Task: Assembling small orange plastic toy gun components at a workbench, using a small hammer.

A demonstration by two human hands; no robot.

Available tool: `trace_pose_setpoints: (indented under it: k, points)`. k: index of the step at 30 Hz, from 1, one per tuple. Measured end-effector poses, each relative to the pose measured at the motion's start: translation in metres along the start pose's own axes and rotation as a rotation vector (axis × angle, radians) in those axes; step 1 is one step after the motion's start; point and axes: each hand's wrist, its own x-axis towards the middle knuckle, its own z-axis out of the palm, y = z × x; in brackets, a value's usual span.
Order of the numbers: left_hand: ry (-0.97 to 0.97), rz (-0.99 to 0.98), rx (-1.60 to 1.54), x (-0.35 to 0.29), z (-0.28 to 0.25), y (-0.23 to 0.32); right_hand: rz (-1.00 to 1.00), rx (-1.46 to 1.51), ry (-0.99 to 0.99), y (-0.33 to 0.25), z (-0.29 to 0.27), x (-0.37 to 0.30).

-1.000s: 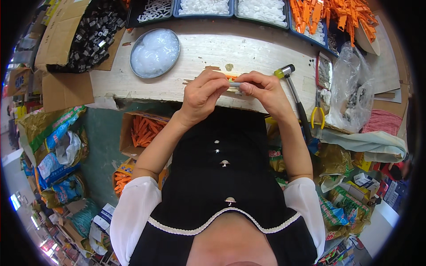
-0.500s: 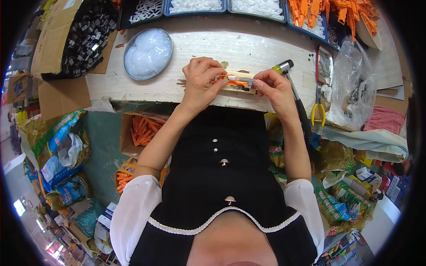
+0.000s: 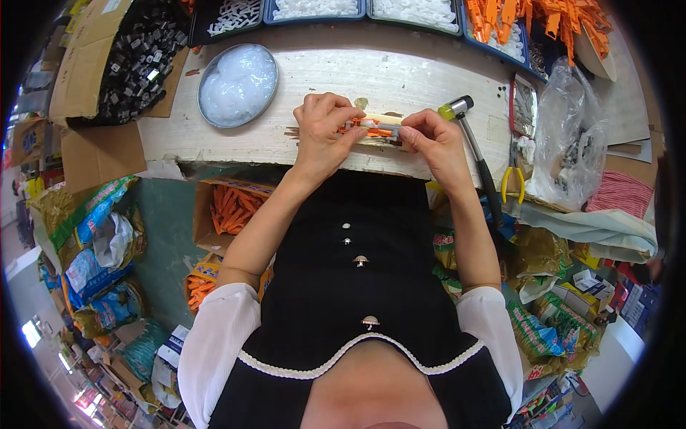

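Note:
At the front edge of the worktable, my left hand (image 3: 325, 132) pinches an orange plastic part (image 3: 381, 132) with thumb and fingers closed. A small white piece (image 3: 369, 124) lies along this part. My right hand (image 3: 439, 141) is closed at its other end, with thumb and forefinger on a slim grey piece (image 3: 391, 129) that sits against the orange part. The fingers partly cover both ends of the assembly. To the right of my right hand lies a mallet (image 3: 477, 146) with a green-and-black head and a dark handle.
A round dish (image 3: 238, 87) of clear, jelly-like grease stands left. Beyond it is a cardboard box (image 3: 86, 64) of black parts. Trays of white pieces (image 3: 314, 8) line the back, with orange parts (image 3: 554, 21) heaped at right. Yellow-handled pliers (image 3: 512, 182) lie by a plastic bag (image 3: 572, 136).
My right hand has shifted slightly left along the orange part, its thumb and forefinger closer to the white piece. My left hand stays nearly in place.

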Motion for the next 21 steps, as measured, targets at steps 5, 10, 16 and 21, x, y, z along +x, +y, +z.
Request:
trace_pose_setpoints:
  k: [5, 10, 16, 21]
  points:
    - [0.006, 0.018, 0.014, -0.0012, -0.0002, -0.0004, 0.002, -0.129, 0.018, 0.0021, 0.0003, -0.0005]
    - [0.030, 0.023, 0.005, -0.0013, 0.0004, 0.0014, 0.020, -0.063, 0.005, 0.0036, -0.0008, 0.0010]
    - [0.022, 0.016, 0.003, -0.0012, 0.0002, 0.0011, 0.039, 0.032, -0.002, 0.0031, -0.0010, 0.0020]
    - [0.024, 0.020, 0.018, -0.0021, 0.0001, 0.0007, 0.047, -0.014, 0.015, 0.0053, -0.0008, 0.0024]
